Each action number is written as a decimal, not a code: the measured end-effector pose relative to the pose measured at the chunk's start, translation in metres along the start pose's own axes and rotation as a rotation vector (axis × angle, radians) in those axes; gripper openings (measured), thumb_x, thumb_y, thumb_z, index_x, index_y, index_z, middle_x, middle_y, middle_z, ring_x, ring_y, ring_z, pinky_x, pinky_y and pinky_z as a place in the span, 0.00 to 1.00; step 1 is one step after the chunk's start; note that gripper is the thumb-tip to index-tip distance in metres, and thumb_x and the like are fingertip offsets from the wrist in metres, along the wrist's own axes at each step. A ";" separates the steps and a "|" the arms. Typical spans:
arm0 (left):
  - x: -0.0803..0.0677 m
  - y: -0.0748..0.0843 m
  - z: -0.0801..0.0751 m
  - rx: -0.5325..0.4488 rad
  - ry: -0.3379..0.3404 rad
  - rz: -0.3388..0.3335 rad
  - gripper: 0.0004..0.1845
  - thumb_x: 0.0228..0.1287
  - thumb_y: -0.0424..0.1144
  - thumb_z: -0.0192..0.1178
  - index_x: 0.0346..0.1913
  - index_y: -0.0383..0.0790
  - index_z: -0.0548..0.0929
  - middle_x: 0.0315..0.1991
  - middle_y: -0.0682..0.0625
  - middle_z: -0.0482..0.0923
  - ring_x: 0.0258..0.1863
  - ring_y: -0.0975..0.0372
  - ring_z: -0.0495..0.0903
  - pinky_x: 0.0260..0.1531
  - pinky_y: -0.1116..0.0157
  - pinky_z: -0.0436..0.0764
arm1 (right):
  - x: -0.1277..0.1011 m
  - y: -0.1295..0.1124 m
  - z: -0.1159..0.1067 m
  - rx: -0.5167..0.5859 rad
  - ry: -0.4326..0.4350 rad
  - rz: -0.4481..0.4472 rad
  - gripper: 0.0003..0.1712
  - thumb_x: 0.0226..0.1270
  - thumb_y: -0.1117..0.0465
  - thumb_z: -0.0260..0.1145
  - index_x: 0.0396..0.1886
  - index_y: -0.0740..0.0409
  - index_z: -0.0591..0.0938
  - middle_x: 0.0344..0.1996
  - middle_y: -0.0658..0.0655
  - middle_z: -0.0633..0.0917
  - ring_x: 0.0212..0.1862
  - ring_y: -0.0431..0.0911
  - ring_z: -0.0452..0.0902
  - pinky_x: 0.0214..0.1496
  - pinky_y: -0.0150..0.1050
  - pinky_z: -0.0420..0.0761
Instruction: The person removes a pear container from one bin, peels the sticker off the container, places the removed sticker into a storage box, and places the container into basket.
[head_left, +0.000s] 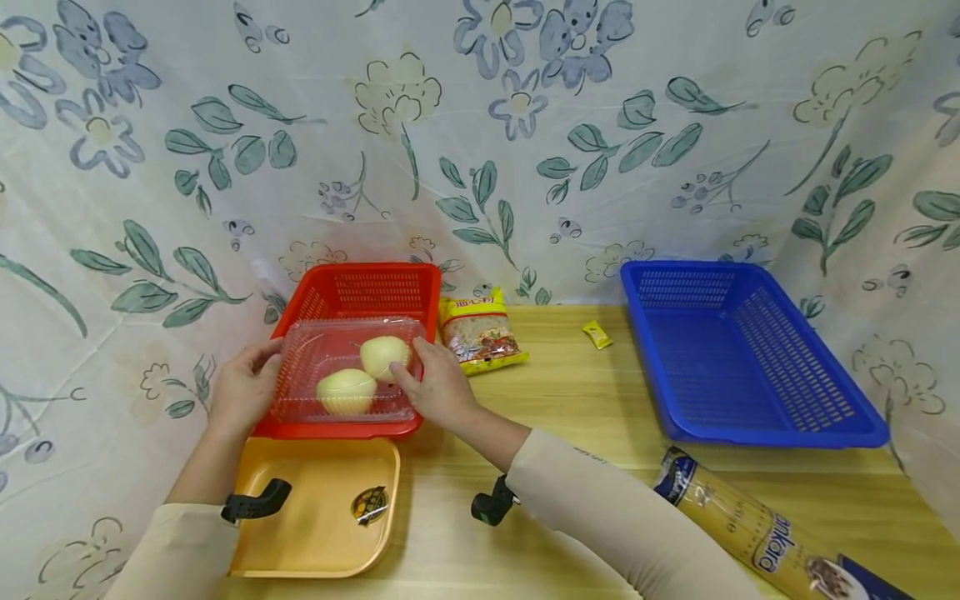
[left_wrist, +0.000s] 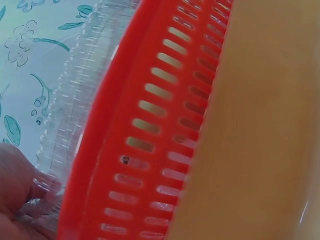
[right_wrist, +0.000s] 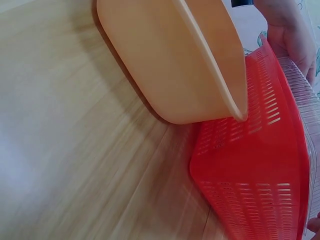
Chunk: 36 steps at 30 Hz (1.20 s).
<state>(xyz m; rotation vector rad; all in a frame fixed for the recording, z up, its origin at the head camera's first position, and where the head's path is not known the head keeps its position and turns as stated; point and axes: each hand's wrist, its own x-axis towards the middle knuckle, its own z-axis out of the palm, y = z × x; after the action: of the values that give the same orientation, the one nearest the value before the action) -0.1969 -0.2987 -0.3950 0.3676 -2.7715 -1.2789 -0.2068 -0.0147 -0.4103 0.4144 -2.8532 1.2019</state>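
Observation:
A clear plastic container [head_left: 311,354] lies across the front of the red basket [head_left: 367,292], its ribbed side standing above the basket's rim in both wrist views. Two pale yellow pears, one at the front [head_left: 347,392] and one behind it [head_left: 384,357], show through the plastic; I cannot tell if they are inside it or beneath. My left hand [head_left: 246,385] holds the container's left edge, with part of the fingers hidden. At its right edge, my right hand [head_left: 442,385] grips it, thumb over the top near the back pear.
An orange tray [head_left: 315,500] with a round dark sticker stands before the basket. Right of it lie a yellow food packet [head_left: 480,329] and a small yellow sachet [head_left: 597,335]. A blue basket [head_left: 675,408] and a pasta bag [head_left: 750,525] are at the right.

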 end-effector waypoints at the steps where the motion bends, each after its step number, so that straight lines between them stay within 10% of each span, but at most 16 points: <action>1: 0.000 0.000 0.000 0.003 -0.001 -0.007 0.28 0.82 0.53 0.44 0.76 0.46 0.69 0.69 0.36 0.73 0.58 0.46 0.73 0.52 0.60 0.82 | 0.000 0.000 0.001 -0.005 0.003 -0.002 0.39 0.77 0.39 0.58 0.77 0.58 0.68 0.75 0.58 0.72 0.78 0.57 0.62 0.78 0.54 0.65; 18: 0.002 0.000 0.004 0.012 -0.005 0.023 0.25 0.81 0.42 0.43 0.76 0.42 0.69 0.66 0.34 0.72 0.53 0.47 0.73 0.34 0.78 0.76 | 0.000 0.001 0.011 -0.152 -0.012 -0.138 0.32 0.77 0.47 0.60 0.73 0.59 0.72 0.72 0.57 0.76 0.78 0.49 0.65 0.85 0.49 0.47; 30: 0.004 0.000 0.013 0.182 0.099 0.154 0.23 0.78 0.35 0.44 0.70 0.36 0.75 0.60 0.30 0.77 0.40 0.45 0.76 0.26 0.63 0.73 | 0.000 0.002 0.012 -0.237 -0.007 -0.156 0.28 0.78 0.49 0.58 0.69 0.59 0.77 0.69 0.56 0.79 0.77 0.48 0.66 0.85 0.51 0.48; 36: 0.005 -0.003 0.017 0.231 0.104 0.192 0.23 0.77 0.33 0.43 0.70 0.35 0.75 0.65 0.29 0.75 0.51 0.40 0.76 0.49 0.45 0.79 | 0.001 0.005 0.013 -0.226 -0.021 -0.152 0.28 0.78 0.48 0.57 0.70 0.58 0.76 0.71 0.55 0.77 0.78 0.48 0.65 0.85 0.50 0.47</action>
<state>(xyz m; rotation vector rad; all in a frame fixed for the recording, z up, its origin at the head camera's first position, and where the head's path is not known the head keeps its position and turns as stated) -0.2033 -0.2894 -0.4086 0.1685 -2.7906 -0.8767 -0.2083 -0.0209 -0.4225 0.6230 -2.8685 0.8442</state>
